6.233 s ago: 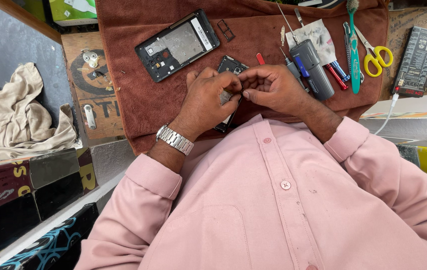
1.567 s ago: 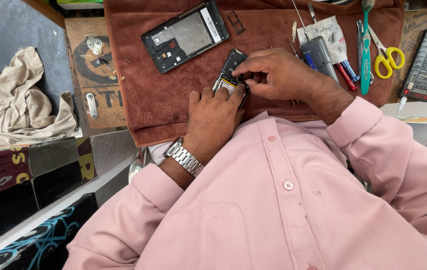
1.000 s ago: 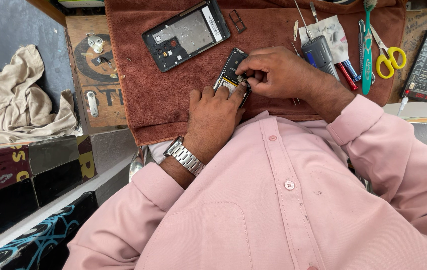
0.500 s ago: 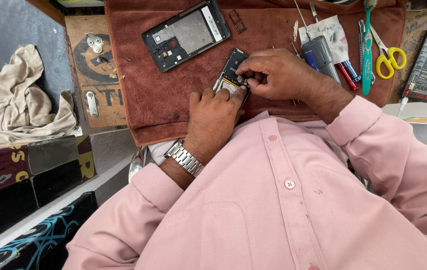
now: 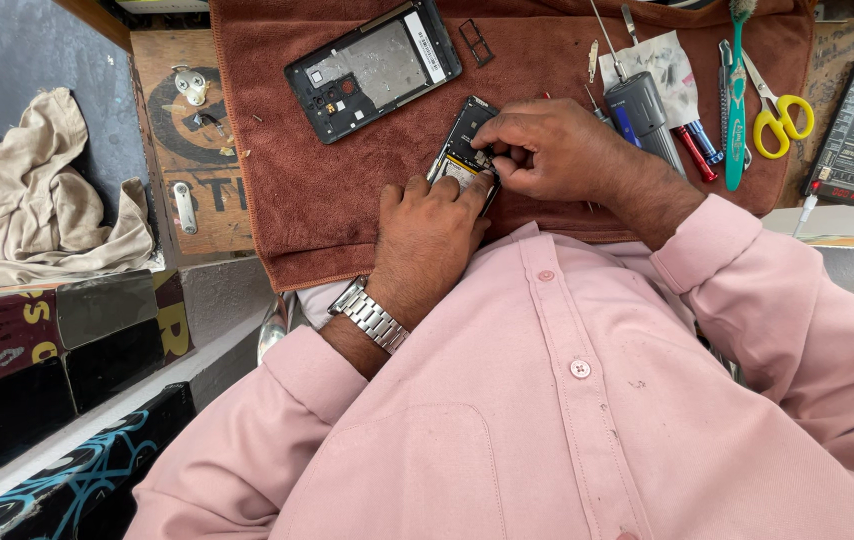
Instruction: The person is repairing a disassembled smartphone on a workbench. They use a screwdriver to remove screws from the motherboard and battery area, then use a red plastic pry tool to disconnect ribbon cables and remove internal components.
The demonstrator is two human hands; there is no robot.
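Head view: phone part (image 5: 462,148) lying open on brown cloth (image 5: 347,220), near the middle. Left hand (image 5: 427,235) pressed on its near end, fingers curled to hold it down. Right hand (image 5: 547,150) pinching something tiny on it; cannot tell what. Phone frame (image 5: 372,68) set apart, far left. Taken apart already, not yet back together. Scissors (image 5: 777,110) far right.

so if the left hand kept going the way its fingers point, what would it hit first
The left hand points up the brown towel. Its fingertips already rest on the small phone part; beyond that, probably the opened phone frame, though depth is hard to judge.
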